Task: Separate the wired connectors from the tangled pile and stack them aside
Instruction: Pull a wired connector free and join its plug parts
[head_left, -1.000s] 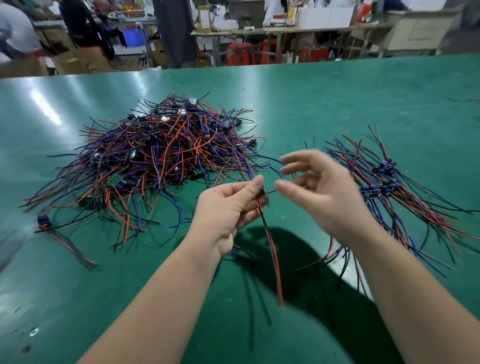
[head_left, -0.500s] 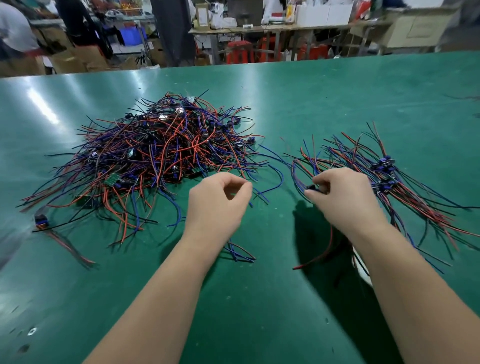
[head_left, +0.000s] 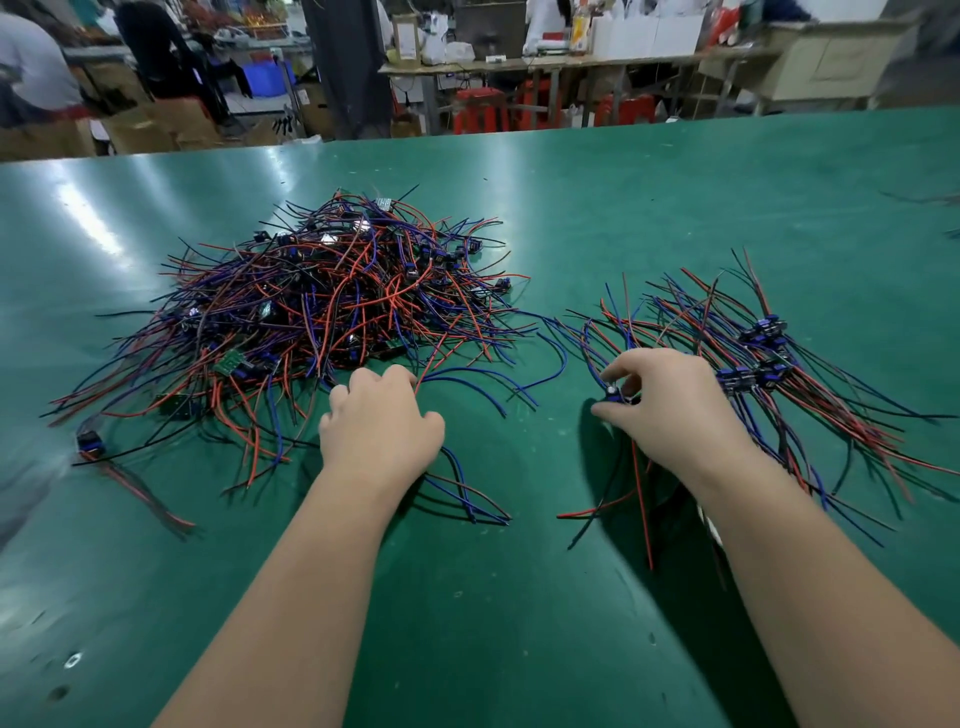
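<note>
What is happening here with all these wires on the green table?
A person is sorting wired connectors on a green table. The right hand pinches one connector at the near left edge of the sorted stack. The left hand lies with curled fingers over loose wires at the near edge of the tangled pile; whether it grips any is hidden. The pile is much bigger than the stack.

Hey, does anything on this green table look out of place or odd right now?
Yes: one stray wired connector lies alone near the left edge of the table, apart from the tangled pile and far from the sorted stack, where the right hand pinches another connector. Nothing else stands out.
</note>
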